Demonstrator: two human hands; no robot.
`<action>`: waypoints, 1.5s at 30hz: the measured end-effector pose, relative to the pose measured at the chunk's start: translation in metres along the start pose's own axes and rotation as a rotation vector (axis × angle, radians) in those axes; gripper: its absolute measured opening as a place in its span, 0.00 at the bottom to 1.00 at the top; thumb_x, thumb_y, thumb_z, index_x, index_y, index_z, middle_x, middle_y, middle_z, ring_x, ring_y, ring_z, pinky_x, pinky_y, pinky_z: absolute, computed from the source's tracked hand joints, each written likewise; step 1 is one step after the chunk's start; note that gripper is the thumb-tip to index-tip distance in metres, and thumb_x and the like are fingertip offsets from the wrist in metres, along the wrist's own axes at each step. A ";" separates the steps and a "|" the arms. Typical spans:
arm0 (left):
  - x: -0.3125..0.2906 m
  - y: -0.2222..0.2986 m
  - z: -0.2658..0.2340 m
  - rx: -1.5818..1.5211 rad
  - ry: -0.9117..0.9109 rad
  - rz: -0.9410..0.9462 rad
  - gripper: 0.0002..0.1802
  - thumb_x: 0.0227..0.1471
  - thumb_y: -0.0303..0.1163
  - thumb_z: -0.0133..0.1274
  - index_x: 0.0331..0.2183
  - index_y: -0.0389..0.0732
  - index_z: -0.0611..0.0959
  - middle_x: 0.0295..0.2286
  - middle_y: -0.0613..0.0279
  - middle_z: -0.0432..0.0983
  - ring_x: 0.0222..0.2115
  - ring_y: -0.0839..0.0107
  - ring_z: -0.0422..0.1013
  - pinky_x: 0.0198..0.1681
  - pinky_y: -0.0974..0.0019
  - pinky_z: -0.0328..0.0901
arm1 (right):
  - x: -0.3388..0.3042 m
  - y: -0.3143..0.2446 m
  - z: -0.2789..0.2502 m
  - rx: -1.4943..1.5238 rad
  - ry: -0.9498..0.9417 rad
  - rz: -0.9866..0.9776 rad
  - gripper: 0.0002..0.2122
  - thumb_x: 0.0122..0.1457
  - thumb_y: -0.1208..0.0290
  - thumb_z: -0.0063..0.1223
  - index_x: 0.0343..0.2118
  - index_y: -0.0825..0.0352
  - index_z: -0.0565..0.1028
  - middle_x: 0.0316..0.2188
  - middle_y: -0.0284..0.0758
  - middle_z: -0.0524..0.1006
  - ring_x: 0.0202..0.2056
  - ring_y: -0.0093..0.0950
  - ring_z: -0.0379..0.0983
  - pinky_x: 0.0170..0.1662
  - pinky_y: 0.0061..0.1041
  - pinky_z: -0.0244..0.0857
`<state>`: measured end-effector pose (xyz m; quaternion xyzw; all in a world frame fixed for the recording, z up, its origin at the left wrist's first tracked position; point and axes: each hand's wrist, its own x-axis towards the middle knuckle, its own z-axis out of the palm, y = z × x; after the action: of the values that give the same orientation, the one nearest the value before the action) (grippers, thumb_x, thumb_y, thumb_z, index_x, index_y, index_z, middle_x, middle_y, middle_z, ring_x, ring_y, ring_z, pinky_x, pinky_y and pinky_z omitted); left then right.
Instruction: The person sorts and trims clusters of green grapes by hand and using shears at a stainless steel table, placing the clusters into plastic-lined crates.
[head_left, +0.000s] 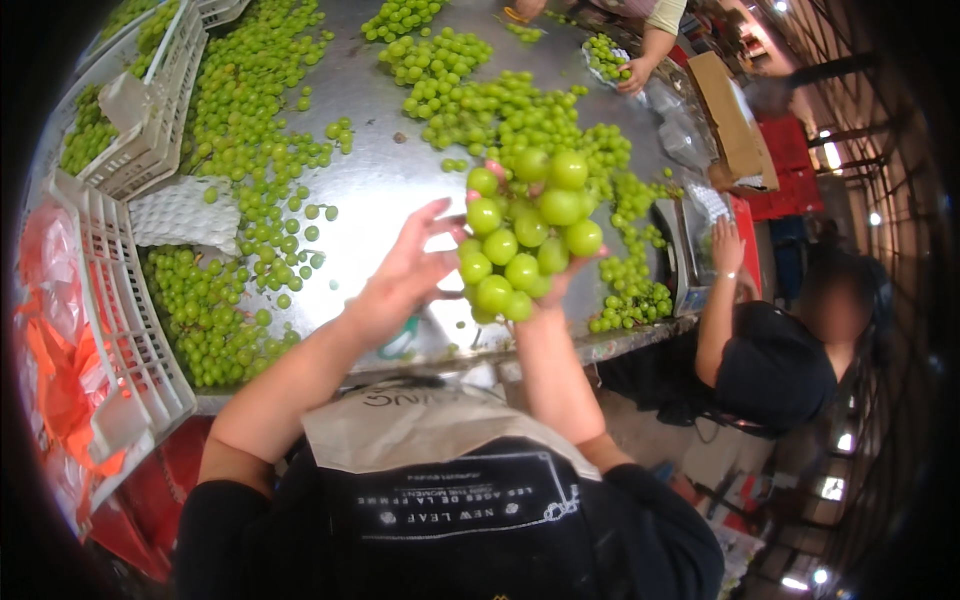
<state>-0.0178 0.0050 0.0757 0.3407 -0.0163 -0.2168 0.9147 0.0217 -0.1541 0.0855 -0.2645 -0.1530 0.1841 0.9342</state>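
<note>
A bunch of large green grapes is held up above the metal table, close in front of me. My right hand grips it from behind, and the grapes cover most of that hand. Pinkish fingertips show at the bunch's upper left edge. Just left of the bunch is my left hand, its fingers apart and bent toward the grapes. Whether its fingertips touch them I cannot tell. Under my left wrist, a green curved object lies near the table's front edge, partly hidden.
Loose grapes spread along the metal table's left side; more bunches lie beyond my hands. White plastic crates stand at left, beside white foam netting. Co-workers' hands are at the far right and right.
</note>
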 end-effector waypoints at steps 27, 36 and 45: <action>-0.007 -0.015 0.020 0.745 0.081 0.467 0.42 0.41 0.23 0.56 0.56 0.39 0.55 0.54 0.50 0.52 0.52 0.60 0.57 0.45 0.64 0.66 | -0.007 0.001 -0.019 -0.264 0.325 -0.237 0.24 0.58 0.65 0.45 0.55 0.62 0.54 0.50 0.39 0.63 0.50 0.34 0.63 0.52 0.34 0.61; 0.016 0.027 0.015 1.039 0.262 0.699 0.16 0.45 0.24 0.54 0.40 0.38 0.78 0.34 0.60 0.73 0.35 0.71 0.70 0.34 0.71 0.65 | -0.013 0.006 -0.027 -0.209 0.278 -0.012 0.25 0.59 0.59 0.42 0.56 0.65 0.54 0.51 0.42 0.64 0.50 0.35 0.64 0.51 0.35 0.61; 0.009 0.033 -0.006 1.172 0.097 0.618 0.17 0.42 0.23 0.53 0.39 0.38 0.77 0.34 0.62 0.73 0.36 0.71 0.69 0.37 0.70 0.62 | -0.019 0.003 -0.025 -0.305 0.241 -0.054 0.21 0.58 0.69 0.45 0.54 0.64 0.56 0.48 0.40 0.65 0.48 0.33 0.65 0.48 0.33 0.65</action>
<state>0.0038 0.0270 0.0910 0.7710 -0.1874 0.1156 0.5976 0.0137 -0.1705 0.0596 -0.4188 -0.0733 0.1009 0.8995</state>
